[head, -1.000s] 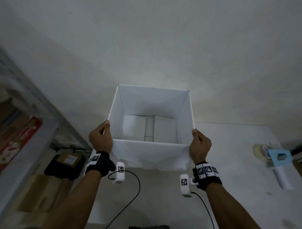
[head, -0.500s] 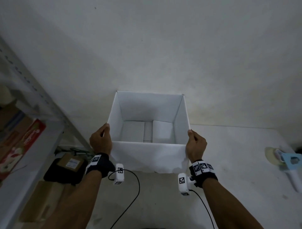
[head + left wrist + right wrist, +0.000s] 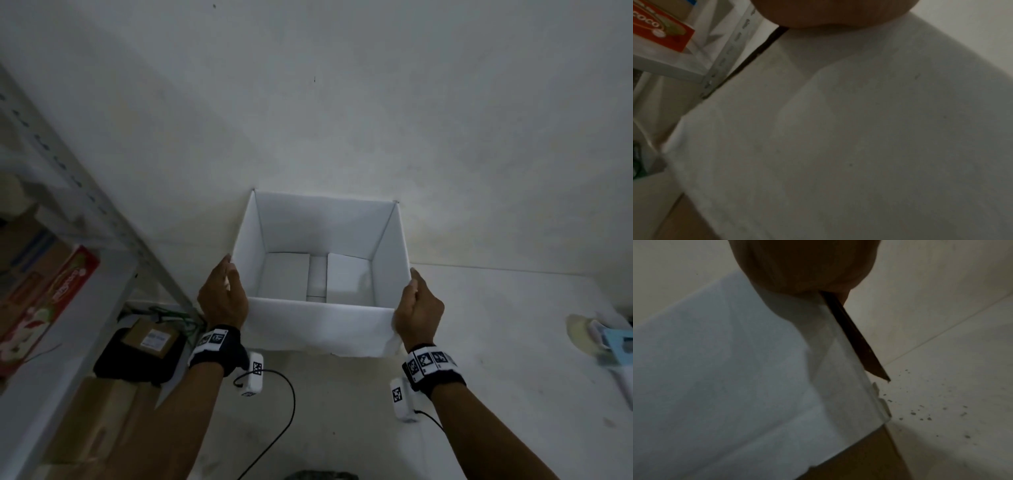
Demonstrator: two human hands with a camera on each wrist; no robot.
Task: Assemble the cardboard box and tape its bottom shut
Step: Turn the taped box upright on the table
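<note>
White wall and pale surface [image 3: 496, 342] are seen behind the open white cardboard box [image 3: 318, 329]. Its near corners are gripped by the left hand [image 3: 222, 301] and right hand [image 3: 419, 313]. Metal shelving [image 3: 68, 205] is seen left.

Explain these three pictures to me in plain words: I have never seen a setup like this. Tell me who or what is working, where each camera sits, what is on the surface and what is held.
No machine here: a person works with bare hands, wearing black wrist straps with small cameras. The large picture comes from a camera on the person's head, looking down. The other two come from the wrist cameras and show blurred close-ups of the box's outer walls.

The left hand and right hand each grip a near corner of an open white cardboard box. Its bottom flaps are folded in, with a gap between them. Whether it touches the white table is unclear.

At the table's right edge lies a tape dispenser with a light-blue body. A grey metal shelf holding a red carton stands to the left.
</note>
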